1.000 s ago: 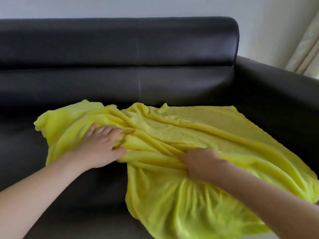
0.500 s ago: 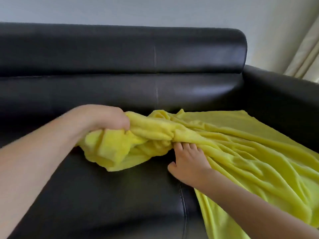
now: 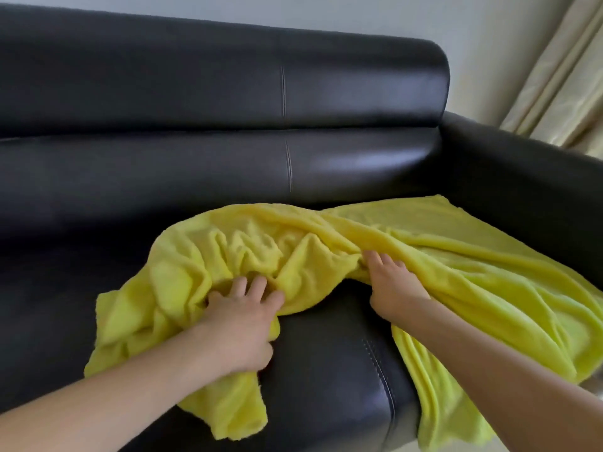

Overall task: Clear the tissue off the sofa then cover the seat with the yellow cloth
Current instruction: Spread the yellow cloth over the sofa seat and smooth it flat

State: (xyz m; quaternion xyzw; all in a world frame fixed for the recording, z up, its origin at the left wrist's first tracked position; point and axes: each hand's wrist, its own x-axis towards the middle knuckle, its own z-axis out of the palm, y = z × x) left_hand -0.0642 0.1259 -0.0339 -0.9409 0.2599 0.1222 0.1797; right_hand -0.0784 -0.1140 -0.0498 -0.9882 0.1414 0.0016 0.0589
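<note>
The yellow cloth (image 3: 456, 282) lies crumpled across the black leather sofa seat (image 3: 326, 360), spread wider at the right and bunched at the left, with its front edge hanging over the seat front. My left hand (image 3: 241, 318) presses on the bunched left part with fingers spread. My right hand (image 3: 394, 288) rests on a thick fold in the middle, fingers straight and their tips at the fold. No tissue is in view.
The sofa backrest (image 3: 195, 76) runs along the rear, and the right armrest (image 3: 522, 164) borders the cloth. A beige curtain (image 3: 554, 76) hangs at the upper right. Bare seat shows to the left of the cloth.
My left hand has lowered the bunched cloth it gripped onto the seat and now lies spread on it. The cloth reaches further left. My right hand stays at the middle fold.
</note>
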